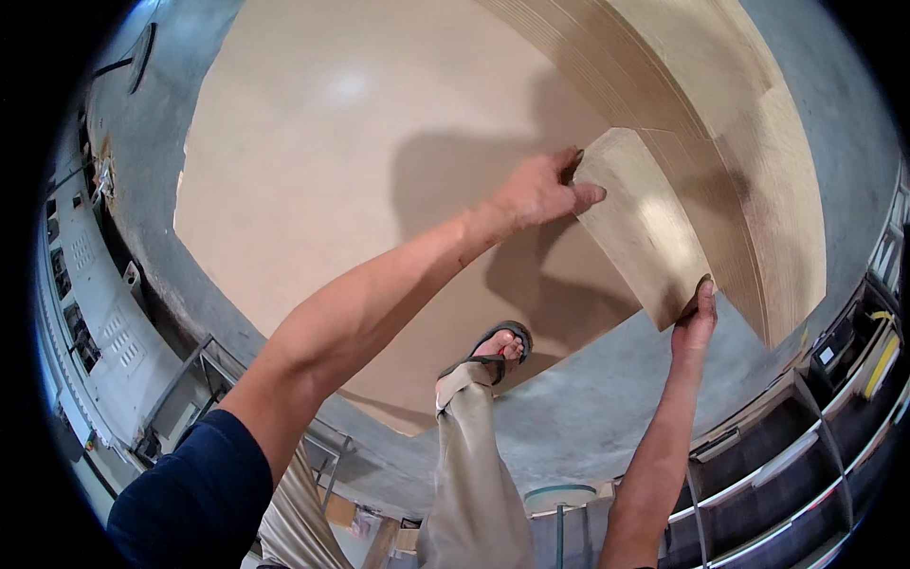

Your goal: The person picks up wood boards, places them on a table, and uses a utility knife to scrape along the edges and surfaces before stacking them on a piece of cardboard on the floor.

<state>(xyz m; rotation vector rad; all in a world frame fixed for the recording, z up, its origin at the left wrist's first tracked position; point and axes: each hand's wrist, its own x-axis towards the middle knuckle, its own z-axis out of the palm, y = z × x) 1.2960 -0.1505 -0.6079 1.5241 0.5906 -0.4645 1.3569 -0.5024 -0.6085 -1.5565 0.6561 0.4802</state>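
Observation:
A small tan rectangular sheet, which looks like cardboard or thin board, is held between my two hands. My left hand pinches its far left edge, with the thumb on top and the fingers partly hidden. At the near right corner, my right hand grips it, thumb uppermost. The sheet lies against or just over a stack of tan sheets with layered edges; whether it touches them I cannot tell. Beneath is a large flat tan sheet spread on the floor, shaded by my arms.
My sandalled foot stands on the large sheet's near edge. Grey floor surrounds it. A pale machine or metal cabinet runs along the left. Dark shelving with compartments curves along the lower right, and a metal frame stands at lower left.

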